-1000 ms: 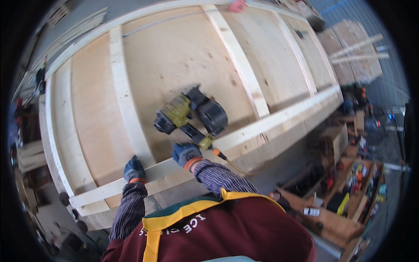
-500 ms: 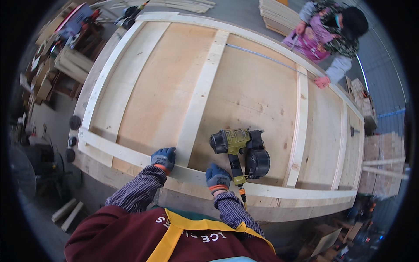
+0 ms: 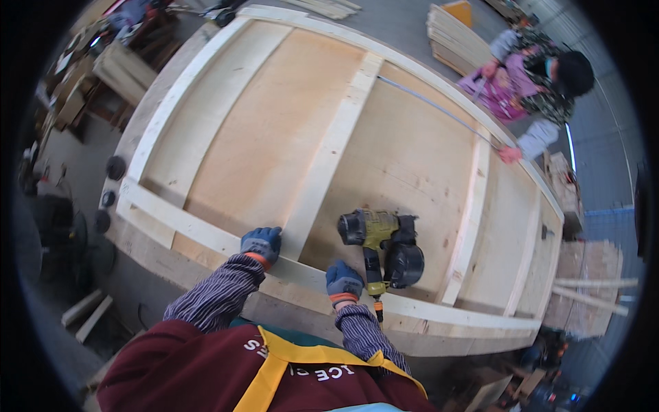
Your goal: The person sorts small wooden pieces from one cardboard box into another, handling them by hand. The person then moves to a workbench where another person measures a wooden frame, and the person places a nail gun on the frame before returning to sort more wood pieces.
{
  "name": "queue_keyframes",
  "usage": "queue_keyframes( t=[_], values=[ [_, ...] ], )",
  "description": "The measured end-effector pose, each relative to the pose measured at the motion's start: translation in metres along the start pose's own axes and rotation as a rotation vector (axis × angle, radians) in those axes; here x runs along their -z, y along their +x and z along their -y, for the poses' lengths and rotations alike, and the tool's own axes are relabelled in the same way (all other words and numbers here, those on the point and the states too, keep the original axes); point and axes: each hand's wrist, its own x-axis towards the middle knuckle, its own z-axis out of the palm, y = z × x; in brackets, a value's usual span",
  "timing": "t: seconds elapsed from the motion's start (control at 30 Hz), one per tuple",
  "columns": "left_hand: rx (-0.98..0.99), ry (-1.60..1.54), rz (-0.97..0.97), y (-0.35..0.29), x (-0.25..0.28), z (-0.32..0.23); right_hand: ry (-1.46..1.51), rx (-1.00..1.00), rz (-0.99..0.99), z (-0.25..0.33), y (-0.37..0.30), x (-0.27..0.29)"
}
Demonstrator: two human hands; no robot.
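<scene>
A large wooden frame lies in front of me, with pale crosspieces over plywood panels. My left hand (image 3: 261, 246), in a blue and grey glove, grips its near rail (image 3: 185, 224) beside the foot of a crosspiece (image 3: 336, 141). A little to the right, my gloved right hand (image 3: 344, 280) is closed over the same rail. Its fingertips reach over the inner edge and are partly hidden. Just right of that hand, a green and black coil nail gun (image 3: 377, 230) lies on the panel, its handle end over the rail and a hose fitting at the bottom.
Across the frame, another person (image 3: 532, 79) holds the end of a thin metal tape or strip (image 3: 432, 103) against the far rail. Stacked boards (image 3: 453, 38) stand behind. Round black knobs (image 3: 115, 167) sit at the worktable's left edge. Timber bundles (image 3: 583, 281) stand at right.
My view has turned slightly, so the frame appears tilted and shifted. Both my hands stay on the near rail, and the nail gun lies in the same place on the frame.
</scene>
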Motion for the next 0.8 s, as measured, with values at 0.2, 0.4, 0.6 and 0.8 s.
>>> queue_keyframes(
  t=[0.2, 0.4, 0.6, 0.8],
  values=[
    [-0.04, -0.005, -0.033, 0.0002, -0.0039, 0.0035, -0.01, -0.034, 0.0, -0.0007, -0.0016, 0.0011],
    [-0.045, 0.012, -0.036, 0.0021, -0.0028, 0.0026, -0.002, -0.07, -0.02, 0.0043, -0.0018, 0.0055],
    [-0.042, 0.02, -0.054, 0.0019, -0.0052, 0.003, 0.006, -0.072, -0.011, 0.0047, -0.0013, 0.0081],
    [-0.038, 0.017, -0.054, 0.0034, -0.0083, 0.0043, 0.008, -0.062, -0.027, 0.0018, -0.0021, 0.003]
  ],
)
